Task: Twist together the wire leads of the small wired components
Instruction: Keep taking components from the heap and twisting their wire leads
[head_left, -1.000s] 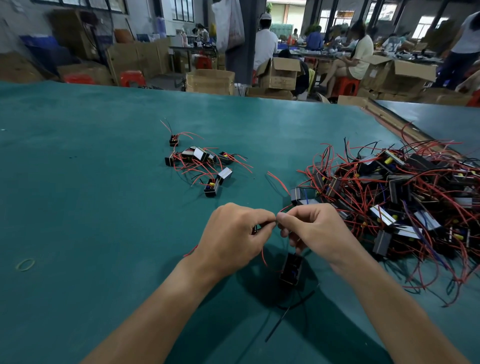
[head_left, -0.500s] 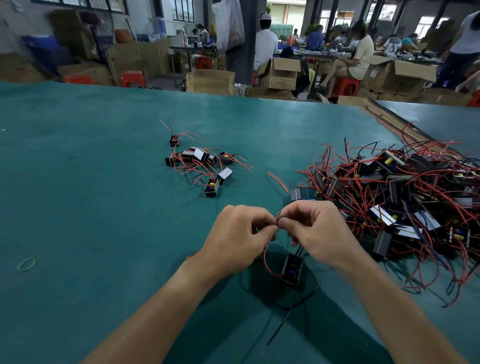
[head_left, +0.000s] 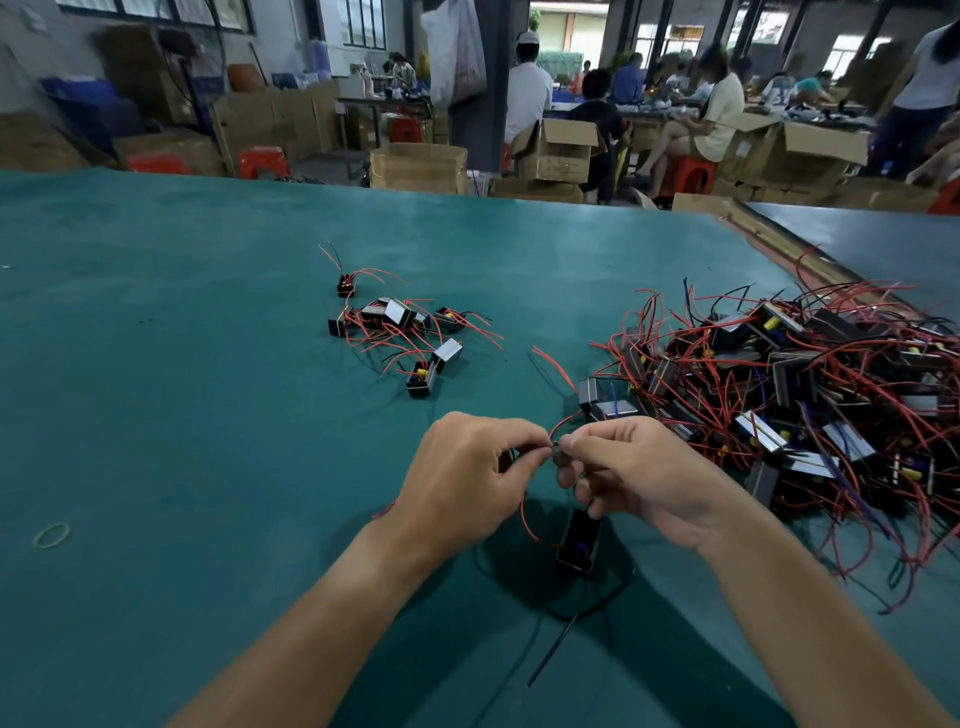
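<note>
A green tabletop (head_left: 182, 415) carries everything. Taking the hanging component (head_left: 576, 540) as the landmark: a big tangled pile (head_left: 810, 395) of like parts with red and black wires lies to its right and beyond, its nearest parts just past the right hand (head_left: 644, 478). A small cluster (head_left: 400, 332) of the same parts sits well beyond it to the left. A rubber band (head_left: 51, 535) lies far left. Cardboard boxes (head_left: 418, 167) and seated people stand past the tabletop's far edge.

Above the component, the left hand (head_left: 467, 483) and right hand meet thumb to thumb. Each hand's fingers (head_left: 530, 441) are pressed together, pinching the red leads (head_left: 522, 514) at one shared spot. The component dangles below the right hand, just over its shadow. A red loop curves from the pinch down to it; black leads (head_left: 561, 639) trail toward the viewer.
</note>
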